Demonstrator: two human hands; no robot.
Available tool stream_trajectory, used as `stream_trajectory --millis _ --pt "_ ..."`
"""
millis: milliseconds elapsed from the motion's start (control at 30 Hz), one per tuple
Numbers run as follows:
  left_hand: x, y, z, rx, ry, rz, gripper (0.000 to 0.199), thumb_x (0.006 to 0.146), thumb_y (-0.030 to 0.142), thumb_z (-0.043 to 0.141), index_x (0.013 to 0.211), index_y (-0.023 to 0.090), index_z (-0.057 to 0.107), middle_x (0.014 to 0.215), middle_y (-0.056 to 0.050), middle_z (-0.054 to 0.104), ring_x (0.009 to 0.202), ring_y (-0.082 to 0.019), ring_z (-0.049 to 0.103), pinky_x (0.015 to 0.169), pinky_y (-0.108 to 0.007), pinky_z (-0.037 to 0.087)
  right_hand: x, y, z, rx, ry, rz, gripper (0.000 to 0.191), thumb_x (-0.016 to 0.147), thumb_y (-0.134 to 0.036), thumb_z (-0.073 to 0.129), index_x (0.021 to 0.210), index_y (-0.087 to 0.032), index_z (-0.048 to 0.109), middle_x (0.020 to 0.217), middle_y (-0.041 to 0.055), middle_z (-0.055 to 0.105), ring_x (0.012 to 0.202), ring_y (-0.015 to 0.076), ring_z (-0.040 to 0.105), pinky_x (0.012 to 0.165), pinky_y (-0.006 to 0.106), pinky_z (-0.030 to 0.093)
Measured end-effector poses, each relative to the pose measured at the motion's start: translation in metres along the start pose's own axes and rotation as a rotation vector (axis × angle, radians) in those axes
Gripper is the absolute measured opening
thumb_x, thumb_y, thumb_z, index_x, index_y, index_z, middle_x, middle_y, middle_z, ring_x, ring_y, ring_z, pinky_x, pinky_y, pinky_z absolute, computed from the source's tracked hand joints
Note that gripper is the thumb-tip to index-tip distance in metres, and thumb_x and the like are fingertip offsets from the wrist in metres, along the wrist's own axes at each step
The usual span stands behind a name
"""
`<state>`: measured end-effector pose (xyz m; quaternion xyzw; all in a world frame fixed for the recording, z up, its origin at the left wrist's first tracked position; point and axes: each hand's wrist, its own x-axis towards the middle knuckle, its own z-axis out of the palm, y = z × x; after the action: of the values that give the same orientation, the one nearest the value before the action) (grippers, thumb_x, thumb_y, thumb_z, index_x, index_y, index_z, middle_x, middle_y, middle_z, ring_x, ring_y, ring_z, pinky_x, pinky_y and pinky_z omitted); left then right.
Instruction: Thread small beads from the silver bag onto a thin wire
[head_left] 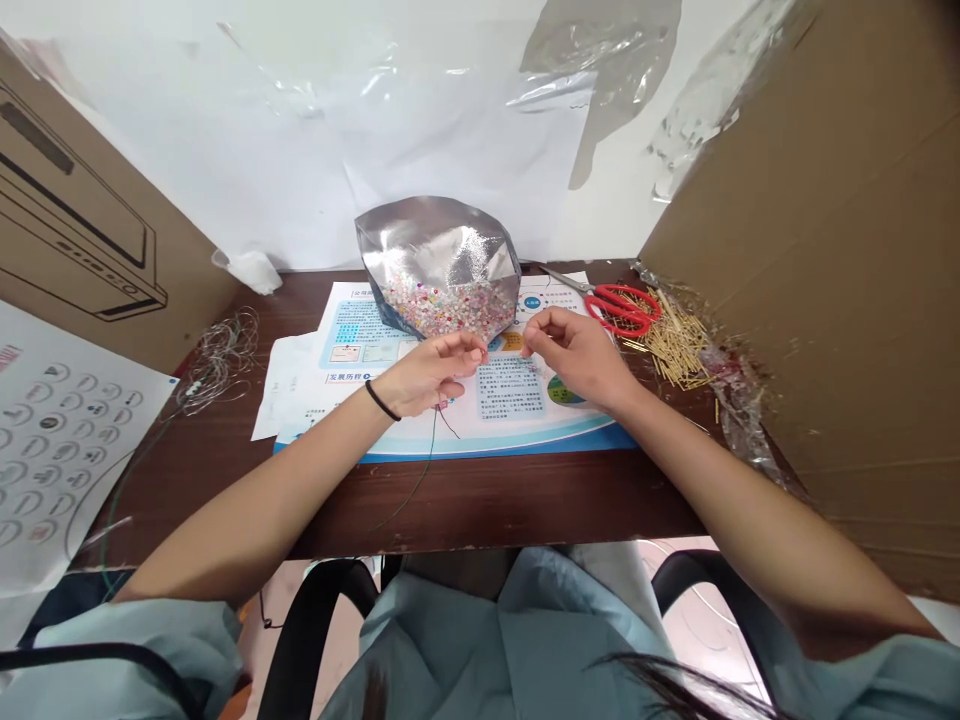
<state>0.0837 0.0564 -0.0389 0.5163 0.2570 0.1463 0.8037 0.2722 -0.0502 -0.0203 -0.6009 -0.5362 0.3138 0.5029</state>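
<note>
A silvery bag of small mixed-colour beads (450,300) stands open behind my hands. My left hand (433,372), with a black band at the wrist, has its fingers pinched beside the bag's lower edge. From beneath it a thin dark cord (430,455) hangs down over the printed sheet (352,440) to the table. At the fingertips is something small and reddish, too small to name. My right hand (566,348) is a little to the right, its thumb and forefinger pressed together; whatever they hold is too small to see.
Red-handled scissors (624,310) lie at the right by a pile of thin golden sticks (675,345) and crumpled clear plastic (739,400). Tangled clear thread (225,355) is at the left. Cardboard walls (840,250) flank the brown table (480,505).
</note>
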Motion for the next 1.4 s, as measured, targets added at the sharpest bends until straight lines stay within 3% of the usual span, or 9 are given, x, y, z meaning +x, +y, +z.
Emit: stream_trajectory --millis 233,567,800,900,1000,1100,1200,1267,1400 --pt "-0.002 0.000 -0.001 -0.004 -0.028 0.004 0.037 0.067 0.038 0.085 0.084 0.015 0.062 0.074 0.002 0.055 0.050 -0.001 0.029 0.037 -0.013 0.017 -0.004 0.003 0.008 -0.025 -0.014 -0.017 0.012 0.085 -0.030 0.055 0.080 -0.019 0.054 0.070 -0.0020 0.055 0.060 0.0097 0.046 0.059 0.027 0.038" --pt "-0.004 0.002 0.005 -0.013 -0.069 0.017 0.031 0.073 0.038 0.081 0.079 0.012 0.064 0.074 0.000 0.054 0.052 -0.002 0.033 0.038 -0.011 0.022 -0.015 -0.004 0.018 -0.253 0.014 -0.157 0.009 0.088 -0.023 0.054 0.082 -0.017 0.059 0.064 -0.0040 0.054 0.054 0.0072 0.037 0.055 0.025 0.031" --pt "-0.005 0.005 0.012 0.011 -0.007 -0.001 0.027 0.080 0.036 0.073 0.076 0.012 0.062 0.075 -0.001 0.053 0.051 -0.002 0.033 0.037 -0.012 0.021 -0.016 -0.002 0.018 -0.259 0.044 -0.181 0.007 0.087 -0.022 0.058 0.084 -0.017 0.062 0.066 -0.0033 0.057 0.055 0.0074 0.040 0.055 0.024 0.032" --pt "-0.007 0.014 0.011 0.082 0.089 0.010 0.020 0.084 0.031 0.067 0.076 0.013 0.060 0.076 -0.001 0.054 0.051 -0.002 0.032 0.039 -0.013 0.021 -0.015 -0.001 0.016 -0.272 0.060 -0.181 0.008 0.087 -0.022 0.058 0.084 -0.017 0.063 0.065 -0.0036 0.057 0.053 0.0070 0.039 0.055 0.023 0.032" --pt "-0.010 0.024 0.002 0.344 0.278 0.114 0.016 0.085 0.029 0.062 0.077 0.015 0.059 0.076 -0.001 0.056 0.052 -0.003 0.036 0.043 -0.015 0.026 -0.014 0.001 0.013 -0.306 0.099 -0.175 0.008 0.087 -0.023 0.058 0.084 -0.017 0.064 0.065 -0.0032 0.058 0.051 0.0067 0.039 0.054 0.024 0.033" --pt "-0.012 0.027 -0.011 0.847 0.497 0.338 0.013 0.083 0.029 0.062 0.082 0.016 0.063 0.073 -0.001 0.060 0.059 -0.008 0.046 0.054 -0.022 0.038 -0.011 0.005 0.010 -0.369 0.142 -0.183 0.010 0.088 -0.024 0.058 0.087 -0.018 0.065 0.067 -0.0020 0.061 0.051 0.0074 0.040 0.055 0.025 0.034" --pt "-0.011 0.020 -0.021 1.286 0.609 0.543 0.012 0.084 0.026 0.059 0.088 0.017 0.067 0.080 -0.003 0.066 0.065 -0.012 0.051 0.066 -0.027 0.041 -0.008 0.010 0.007 -0.457 0.164 -0.199 0.011 0.088 -0.025 0.058 0.090 -0.019 0.067 0.069 -0.0007 0.063 0.052 0.0085 0.043 0.055 0.026 0.036" --pt "-0.009 0.015 -0.026 1.438 0.625 0.590 0.015 0.087 0.026 0.055 0.090 0.018 0.067 0.086 -0.004 0.068 0.071 -0.015 0.054 0.069 -0.029 0.041 -0.006 0.013 0.006 -0.504 0.166 -0.205 0.012 0.088 -0.025 0.058 0.092 -0.019 0.067 0.069 0.0001 0.065 0.051 0.0092 0.045 0.055 0.026 0.036" --pt "-0.007 0.015 -0.031 1.520 0.717 0.642 0.020 0.090 0.029 0.052 0.088 0.021 0.069 0.090 -0.008 0.069 0.089 -0.023 0.056 0.077 -0.034 0.041 -0.003 0.018 0.006 -0.552 0.159 -0.202 0.014 0.089 -0.028 0.058 0.094 -0.020 0.068 0.067 0.0014 0.065 0.051 0.0113 0.048 0.054 0.028 0.037"
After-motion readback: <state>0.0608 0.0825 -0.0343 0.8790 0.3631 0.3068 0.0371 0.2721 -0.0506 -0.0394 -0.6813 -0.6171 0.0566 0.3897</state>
